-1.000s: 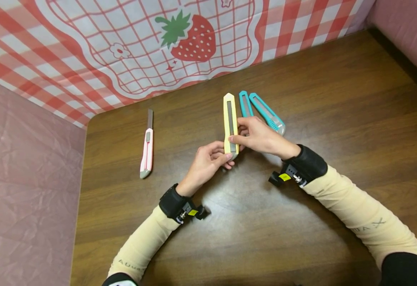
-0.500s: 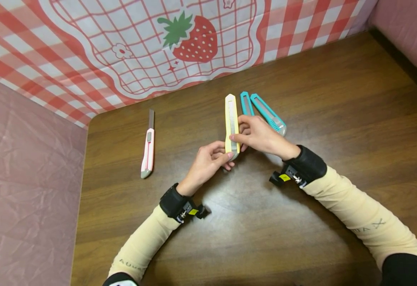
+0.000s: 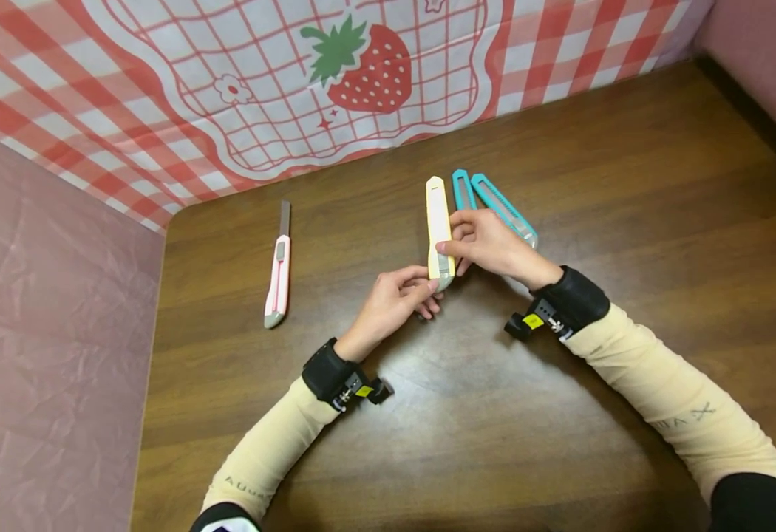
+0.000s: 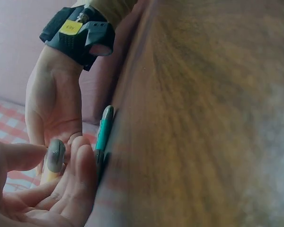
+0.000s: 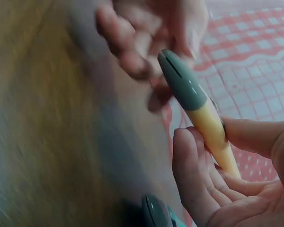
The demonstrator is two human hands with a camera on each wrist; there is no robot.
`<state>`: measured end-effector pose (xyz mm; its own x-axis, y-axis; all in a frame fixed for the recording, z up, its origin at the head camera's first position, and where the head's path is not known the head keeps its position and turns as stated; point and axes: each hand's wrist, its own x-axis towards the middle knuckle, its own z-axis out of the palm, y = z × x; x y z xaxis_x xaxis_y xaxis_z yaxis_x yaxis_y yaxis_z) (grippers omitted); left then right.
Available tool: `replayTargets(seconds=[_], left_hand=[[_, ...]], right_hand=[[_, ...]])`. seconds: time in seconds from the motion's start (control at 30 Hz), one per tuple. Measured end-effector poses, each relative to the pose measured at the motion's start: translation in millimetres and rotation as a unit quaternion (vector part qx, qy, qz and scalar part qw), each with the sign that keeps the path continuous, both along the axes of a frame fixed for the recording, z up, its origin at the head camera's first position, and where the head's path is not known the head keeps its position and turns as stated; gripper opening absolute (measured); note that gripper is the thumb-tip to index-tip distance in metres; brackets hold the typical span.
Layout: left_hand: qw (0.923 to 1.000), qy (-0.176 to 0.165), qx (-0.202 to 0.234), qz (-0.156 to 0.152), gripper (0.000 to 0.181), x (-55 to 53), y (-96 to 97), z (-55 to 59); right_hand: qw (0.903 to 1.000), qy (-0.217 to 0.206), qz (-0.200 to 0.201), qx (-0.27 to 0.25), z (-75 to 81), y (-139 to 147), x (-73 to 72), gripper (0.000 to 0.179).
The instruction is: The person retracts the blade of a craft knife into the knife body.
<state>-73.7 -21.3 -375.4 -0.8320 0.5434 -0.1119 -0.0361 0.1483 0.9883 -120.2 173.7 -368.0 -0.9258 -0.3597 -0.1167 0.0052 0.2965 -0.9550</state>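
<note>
A yellow utility knife (image 3: 437, 210) with a grey end cap (image 5: 184, 85) is held up in front of me, its pointed end toward the checked cloth. My right hand (image 3: 491, 242) pinches its side, thumb on top and fingers underneath. At the cap end, the thumb of my left hand (image 3: 391, 303) lies at the edge, with the fingers beneath and beyond it. Glare whitens the window along the knife's face. Partly behind my right hand lie two teal utility knives, the left one (image 3: 463, 191) upright in view and the other (image 3: 504, 210) slanted.
A pink utility knife (image 3: 278, 281) with its blade (image 3: 285, 218) extended lies on the wooden table (image 3: 361, 443) to the left. Behind the table hangs a red-and-white checked cloth (image 3: 541, 44) with a strawberry print. Pink fabric (image 3: 49, 332) borders the left side.
The yellow knife shifts slightly right in the head view, and its window goes from dark grey to bright glare. My left thumb slides from over the knife's lower end to its edge.
</note>
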Motion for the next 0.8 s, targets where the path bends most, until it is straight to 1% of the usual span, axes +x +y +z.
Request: replayTargets(seconds=[0.07,0.17,0.33,0.47,0.57,0.67,0.8], left_hand=[[0.9999,-0.01,-0.007,-0.012,0.024,1.1,0.4,3.3],[0.9991,-0.015,-0.025,-0.031,0.024,2.3,0.4,5.0],[0.9984,-0.009,-0.033,-0.045,0.024,3.4,0.2,3.4],[0.9983,-0.012,-0.033,-0.047,0.023,4.9,-1.5,3.6],[0.9982,-0.02,-0.029,-0.048,0.023,5.8,-3.2,4.4],[0.9981,-0.024,-0.029,-0.05,0.023,6.3,-4.5,4.7],[0.9978,-0.023,-0.032,-0.053,0.023,6.3,-5.9,4.7]], right_hand=[[0.9998,-0.006,-0.014,0.013,-6.4,4,-6.5,0.033],[0.9988,-0.01,-0.028,0.038,-9.7,9,-16.3,0.036],[0.996,-0.015,-0.014,0.087,-6.9,11,-32.6,0.042],[0.9902,-0.005,-0.001,0.139,-1.6,7,-43.7,0.046],[0.9844,0.013,0.008,0.175,0.7,2,-51.3,0.037],[0.9782,0.025,0.013,0.206,0.8,-3,-57.5,0.023],[0.9724,0.017,0.013,0.232,-0.3,-8,-63.0,0.018]])
